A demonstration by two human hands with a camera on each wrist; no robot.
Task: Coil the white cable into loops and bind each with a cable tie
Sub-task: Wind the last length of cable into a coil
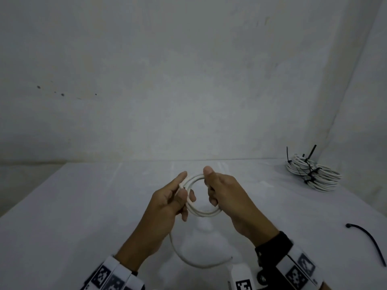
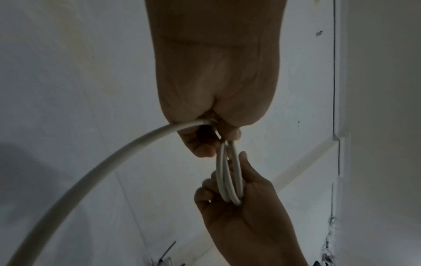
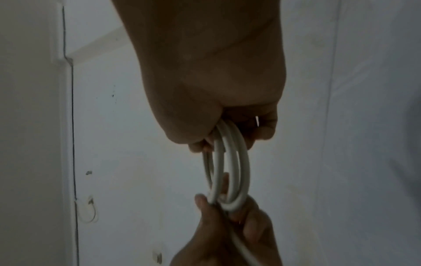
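Observation:
A white cable (image 1: 204,213) is wound into a small coil of about three loops, held above the table between both hands. My left hand (image 1: 180,197) pinches the coil's left side between thumb and fingers. My right hand (image 1: 211,191) grips the right side with curled fingers, thumb up on top. The cable's loose tail (image 1: 188,258) hangs from the left hand and curves down to the table. In the left wrist view the tail (image 2: 91,172) sweeps away to the lower left and the loops (image 2: 227,180) run to the right hand. The right wrist view shows the loops (image 3: 227,162) edge on.
A pile of bound white coils (image 1: 313,172) with black ties sits at the table's back right. One loose black cable tie (image 1: 370,239) lies near the right edge. The white table (image 1: 83,206) meets a wall behind.

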